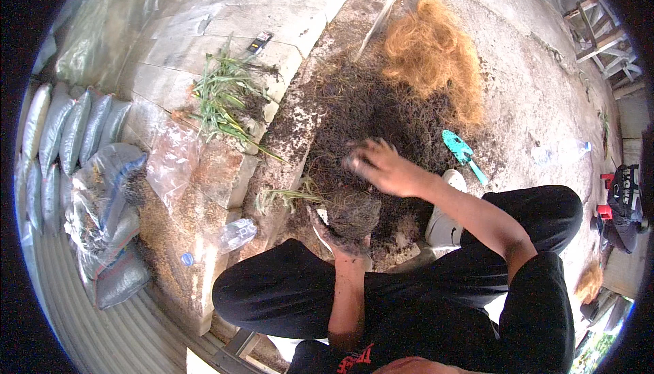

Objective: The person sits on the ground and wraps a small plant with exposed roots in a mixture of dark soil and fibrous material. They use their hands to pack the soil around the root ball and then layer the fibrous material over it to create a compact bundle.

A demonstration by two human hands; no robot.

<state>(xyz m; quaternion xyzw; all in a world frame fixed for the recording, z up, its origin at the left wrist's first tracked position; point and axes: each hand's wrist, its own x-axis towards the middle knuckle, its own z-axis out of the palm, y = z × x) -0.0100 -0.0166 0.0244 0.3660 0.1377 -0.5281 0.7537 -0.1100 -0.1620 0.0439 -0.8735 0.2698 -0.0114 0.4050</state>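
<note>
My left hand [347,243], dark with soil, is wrapped under the root ball [354,214] of a plant. The plant's pale green leaves [289,195] point left from the root ball. Just above and to the right of it is my right hand [390,169], over the heap of dark soil [347,112]. Its fingers are bent and smeared by motion, so I cannot tell whether they hold any soil. Fine roots or fibres are mixed through the heap.
Orange-brown fibre [436,47] lies at the heap's far side, a teal hand trowel [463,154] to its right. Uprooted plants [228,95], a clear plastic bag [174,159] and a plastic bottle [237,235] lie left. Filled sacks [75,125] stand far left, a wooden frame [599,37] far right.
</note>
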